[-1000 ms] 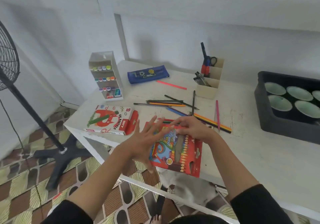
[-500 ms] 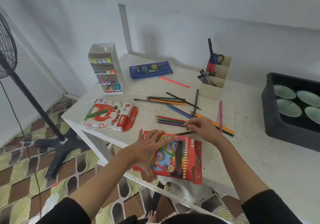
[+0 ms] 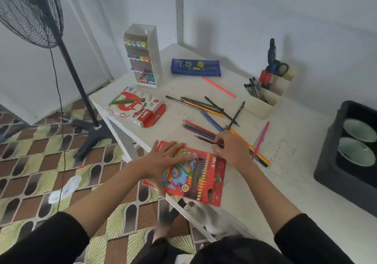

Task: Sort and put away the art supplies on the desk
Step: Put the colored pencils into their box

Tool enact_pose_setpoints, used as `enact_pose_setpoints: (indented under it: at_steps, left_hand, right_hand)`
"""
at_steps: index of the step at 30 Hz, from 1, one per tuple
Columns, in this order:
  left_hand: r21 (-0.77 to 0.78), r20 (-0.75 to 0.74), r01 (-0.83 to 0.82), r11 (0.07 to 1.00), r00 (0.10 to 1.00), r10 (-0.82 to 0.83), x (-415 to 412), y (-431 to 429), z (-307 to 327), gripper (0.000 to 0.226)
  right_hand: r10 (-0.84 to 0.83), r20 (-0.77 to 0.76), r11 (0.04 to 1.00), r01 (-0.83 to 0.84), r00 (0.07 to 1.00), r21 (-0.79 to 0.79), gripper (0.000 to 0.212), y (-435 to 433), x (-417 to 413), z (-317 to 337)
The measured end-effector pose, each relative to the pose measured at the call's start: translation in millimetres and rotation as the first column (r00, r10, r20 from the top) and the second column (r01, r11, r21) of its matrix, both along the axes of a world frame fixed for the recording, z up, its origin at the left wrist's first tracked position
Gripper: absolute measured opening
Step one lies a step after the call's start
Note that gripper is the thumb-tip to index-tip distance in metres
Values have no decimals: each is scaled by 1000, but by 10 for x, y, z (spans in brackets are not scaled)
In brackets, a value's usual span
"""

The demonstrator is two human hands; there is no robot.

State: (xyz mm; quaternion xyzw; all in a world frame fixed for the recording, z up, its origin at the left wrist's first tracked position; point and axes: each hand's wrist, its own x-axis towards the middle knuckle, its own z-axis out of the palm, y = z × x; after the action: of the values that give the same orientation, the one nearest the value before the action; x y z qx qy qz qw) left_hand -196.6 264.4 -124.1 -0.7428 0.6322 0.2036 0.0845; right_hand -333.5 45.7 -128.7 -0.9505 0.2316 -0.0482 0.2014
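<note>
Partly | left hand (image 3: 165, 159) covers pencil box (image 3: 204, 180) | right hand (image 3: 231, 148) hides pencil (image 3: 205, 140) end

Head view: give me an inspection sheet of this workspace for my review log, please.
Surface: white desk, scuffed.
Job's things: red pencil box at the near edge; loose coloured pencils; oil pastels box; blue pencil case; marker rack; pen organiser.
Clutter: black tray with bowls.
Grippers: left hand spread flat on the pencil box; right hand pinches a dark pencil.
Cables: fan cord hangs to the floor.
Surroundings: standing fan, patterned floor, white wall.
</note>
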Motion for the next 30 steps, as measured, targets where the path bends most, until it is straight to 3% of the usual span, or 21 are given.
enact_pose_setpoints:
  at_steps: [4,7,11,14,18,25,27,30]
  left_hand:
    - [16,-32,-85,996,996,86,58,-54,29,131]
    - [47,-35,-128,991,991,129,126,-166,69,129]
    - [90,-5,-155,984,988,156,244,-364,74,130]
    - [110,17,-181,977,983,181,325,-492,39,130]
    - [124,-9,-171,977,985,174,361,-547,-4,134]
    - [40,-133,-138,990,981,142,636,-533,37,133]
    - [-19,-199,-170,985,966,163,732,-513,-26,133]
    - [-100,-303,-218,971,936,179,838,-433,-141,126]
  right_hand:
    - [-69,60,990,61,996,127,13,-99,-75,106]
    - [-115,146,947,64,983,316,28,-188,-167,193]
    - [-366,192,701,134,911,701,45,-236,-372,294]
    - [-583,195,521,178,788,835,37,-236,-530,282]
    - [-685,232,392,82,690,916,8,-192,-691,207]
    - [-816,130,200,64,564,978,8,-15,-656,83]
    - [-821,118,203,92,558,975,10,53,-634,62]
    - [-741,120,332,206,660,921,5,138,-704,54]
